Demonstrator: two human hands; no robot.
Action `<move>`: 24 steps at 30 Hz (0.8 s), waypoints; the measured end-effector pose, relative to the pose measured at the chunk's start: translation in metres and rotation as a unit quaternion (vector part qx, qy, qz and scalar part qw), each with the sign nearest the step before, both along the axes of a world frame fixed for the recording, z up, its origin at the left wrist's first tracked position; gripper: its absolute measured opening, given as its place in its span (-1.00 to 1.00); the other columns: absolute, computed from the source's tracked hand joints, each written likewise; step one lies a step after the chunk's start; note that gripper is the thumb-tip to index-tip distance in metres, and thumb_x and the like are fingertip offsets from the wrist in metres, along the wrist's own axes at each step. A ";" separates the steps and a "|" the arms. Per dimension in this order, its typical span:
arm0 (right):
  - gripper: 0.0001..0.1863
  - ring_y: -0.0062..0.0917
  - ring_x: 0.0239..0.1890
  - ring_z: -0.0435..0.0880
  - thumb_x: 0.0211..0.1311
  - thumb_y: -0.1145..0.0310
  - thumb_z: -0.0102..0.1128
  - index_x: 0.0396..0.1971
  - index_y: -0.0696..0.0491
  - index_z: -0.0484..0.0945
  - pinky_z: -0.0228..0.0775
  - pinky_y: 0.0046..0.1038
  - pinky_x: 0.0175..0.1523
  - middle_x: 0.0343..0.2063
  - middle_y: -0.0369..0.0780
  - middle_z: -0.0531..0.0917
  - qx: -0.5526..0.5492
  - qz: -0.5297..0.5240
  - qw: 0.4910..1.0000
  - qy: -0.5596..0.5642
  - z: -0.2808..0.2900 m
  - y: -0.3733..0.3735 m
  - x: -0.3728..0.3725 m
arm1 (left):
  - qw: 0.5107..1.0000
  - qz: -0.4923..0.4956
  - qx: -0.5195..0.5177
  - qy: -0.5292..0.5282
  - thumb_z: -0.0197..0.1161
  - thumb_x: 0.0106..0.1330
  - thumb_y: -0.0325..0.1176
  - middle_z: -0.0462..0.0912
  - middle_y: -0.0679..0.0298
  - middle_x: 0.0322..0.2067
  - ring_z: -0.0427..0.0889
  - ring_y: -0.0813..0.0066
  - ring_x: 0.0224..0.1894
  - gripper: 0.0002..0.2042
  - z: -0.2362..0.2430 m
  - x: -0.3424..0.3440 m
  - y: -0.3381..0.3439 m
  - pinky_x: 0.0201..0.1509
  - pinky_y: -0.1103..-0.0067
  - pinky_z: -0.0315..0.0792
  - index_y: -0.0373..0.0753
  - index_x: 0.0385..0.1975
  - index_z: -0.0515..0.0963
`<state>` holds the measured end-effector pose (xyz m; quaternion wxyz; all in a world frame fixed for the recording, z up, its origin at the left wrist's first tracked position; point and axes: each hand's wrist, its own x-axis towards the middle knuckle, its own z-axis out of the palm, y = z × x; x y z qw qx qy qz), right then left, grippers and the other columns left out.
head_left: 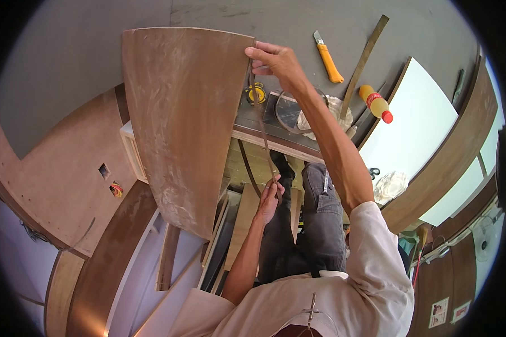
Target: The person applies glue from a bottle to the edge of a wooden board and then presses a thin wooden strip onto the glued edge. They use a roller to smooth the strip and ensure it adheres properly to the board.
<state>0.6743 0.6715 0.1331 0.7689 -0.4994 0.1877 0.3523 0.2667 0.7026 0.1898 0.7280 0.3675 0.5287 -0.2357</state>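
Note:
A brown wood-veneer panel [180, 123] with pale smears overhangs the grey worktop [219, 16]. My right hand [274, 62] pinches its upper right corner together with a thin brown edging strip [262, 124], which hangs down along the panel's right side. My left hand [269, 199] is closed on that strip lower down, in front of my legs, where the strip bends into a dark loop. Beside the panel's edge lie a yellow tape measure [256, 95] and a dark block [272, 112] with a clear round object over it, partly behind my right arm.
An orange utility knife [330, 62], a long strip [365, 62], a drink bottle [374, 101], white crumpled cloths [390, 187], scissors [375, 173] and a white board [410, 129] lie to the right. A pink board with cutouts [62, 191] is at left. Boards lean below.

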 end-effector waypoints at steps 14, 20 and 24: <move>-0.40 -0.52 -0.17 0.70 0.20 0.17 0.43 0.09 0.31 0.55 0.59 -0.51 -0.02 -0.16 -0.14 0.71 -0.005 0.046 0.999 -0.012 -0.002 0.009 -0.036 | 1.000 0.005 0.006 -0.010 0.02 0.55 -0.11 0.44 0.48 -0.28 0.35 0.68 -0.17 -0.61 0.006 0.006 0.011 0.02 0.68 0.20 -0.07 0.28 0.39; -0.47 -0.61 -0.33 0.65 0.17 0.22 0.46 0.01 0.31 0.61 0.58 -0.59 -0.17 -0.25 -0.18 0.72 -0.012 0.007 1.000 -0.018 0.004 0.013 -0.037 | 1.000 -0.004 -0.007 -0.018 0.02 0.55 -0.11 0.47 0.45 -0.24 0.42 0.64 -0.08 -0.58 0.002 0.002 0.020 0.26 0.52 0.22 -0.12 0.30 0.35; -0.43 -0.57 -0.22 0.67 0.18 0.19 0.45 0.05 0.32 0.57 0.60 -0.52 -0.07 -0.23 -0.21 0.70 -0.017 0.030 0.999 -0.002 0.002 0.012 -0.035 | 0.999 0.028 -0.020 -0.016 0.04 0.55 -0.15 0.45 0.47 -0.27 0.35 0.67 -0.16 -0.61 0.002 0.006 0.017 0.07 0.68 0.21 -0.12 0.29 0.38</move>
